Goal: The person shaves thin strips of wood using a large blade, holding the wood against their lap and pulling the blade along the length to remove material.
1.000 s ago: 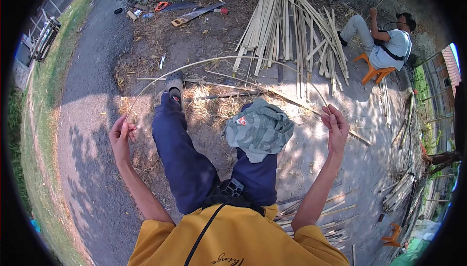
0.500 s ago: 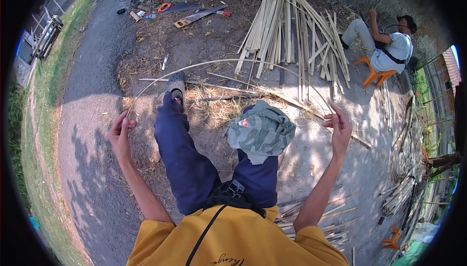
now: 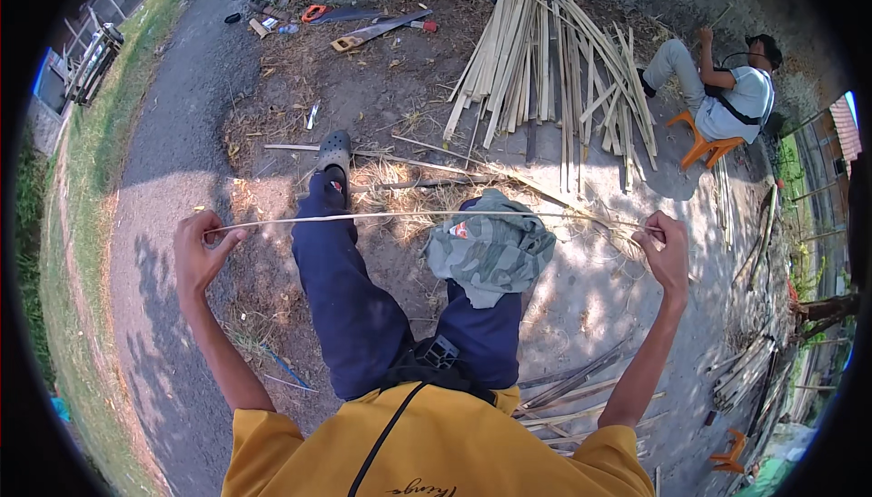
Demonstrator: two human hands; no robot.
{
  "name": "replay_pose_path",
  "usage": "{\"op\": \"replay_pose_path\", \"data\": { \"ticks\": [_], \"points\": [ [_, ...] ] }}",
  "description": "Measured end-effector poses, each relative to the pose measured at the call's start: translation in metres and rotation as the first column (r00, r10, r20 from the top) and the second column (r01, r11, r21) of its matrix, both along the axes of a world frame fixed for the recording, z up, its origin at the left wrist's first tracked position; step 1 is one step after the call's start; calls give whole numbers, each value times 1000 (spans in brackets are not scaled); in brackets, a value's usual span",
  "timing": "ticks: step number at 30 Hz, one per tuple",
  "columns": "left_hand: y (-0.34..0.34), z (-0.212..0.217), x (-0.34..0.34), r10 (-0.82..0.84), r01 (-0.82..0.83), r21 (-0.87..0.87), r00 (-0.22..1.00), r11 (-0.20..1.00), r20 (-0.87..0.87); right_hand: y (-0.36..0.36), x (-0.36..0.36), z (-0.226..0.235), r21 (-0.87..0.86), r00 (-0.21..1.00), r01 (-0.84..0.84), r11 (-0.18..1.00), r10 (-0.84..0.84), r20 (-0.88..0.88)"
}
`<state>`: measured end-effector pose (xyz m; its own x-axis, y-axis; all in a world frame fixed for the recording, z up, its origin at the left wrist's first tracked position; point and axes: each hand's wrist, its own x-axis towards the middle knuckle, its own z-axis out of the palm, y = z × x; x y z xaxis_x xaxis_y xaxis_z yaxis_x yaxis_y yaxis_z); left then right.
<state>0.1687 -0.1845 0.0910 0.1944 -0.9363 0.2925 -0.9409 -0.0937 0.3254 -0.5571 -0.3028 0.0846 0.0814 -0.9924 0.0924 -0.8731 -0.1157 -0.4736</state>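
Observation:
A long thin bamboo strip (image 3: 427, 216) stretches almost straight across in front of me, over my knees. My left hand (image 3: 197, 252) pinches its left end and my right hand (image 3: 665, 250) grips its right end, both arms spread wide. Beneath the strip a camouflage cloth (image 3: 490, 247) lies on my right knee. My left leg in dark blue trousers reaches out to a grey clog (image 3: 333, 149) on the dirt.
A pile of split bamboo slats (image 3: 545, 61) lies ahead. Another person (image 3: 718, 88) sits on an orange stool at the far right. Saws and tools (image 3: 372, 29) lie near a wall. More strips (image 3: 581, 379) lie by my right side. A paved path runs on the left.
The strip was bowed upward in an arch between my raised hands; now both hands have dropped lower and pulled it nearly straight across my knees.

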Motion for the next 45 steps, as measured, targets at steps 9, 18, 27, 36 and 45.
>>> {"op": "replay_pose_path", "data": {
  "ticks": [9, 18, 27, 36, 45],
  "points": [
    [-22, -11, -25, -72, 84, 48, 973, 995, -221, -13, 23, -5, -180, 995, 82, 980, -92, -48],
    [-40, -4, -73, -163, 164, -18, 952, 986, -260, -3, 79, 5, -284, 967, -232, 930, 191, -166],
    [-86, 21, -160, -414, 413, -113, 910, 904, 21, -29, 156, 23, -396, 945, -307, 865, 327, -18],
    [-109, 14, -208, -272, 230, -407, 961, 884, -47, -35, 192, 14, -509, 990, -97, 855, 138, 43],
    [-112, 5, -201, -314, 288, -370, 949, 883, -11, -35, 185, 8, -524, 990, -100, 846, 139, 37]
  ]
}}
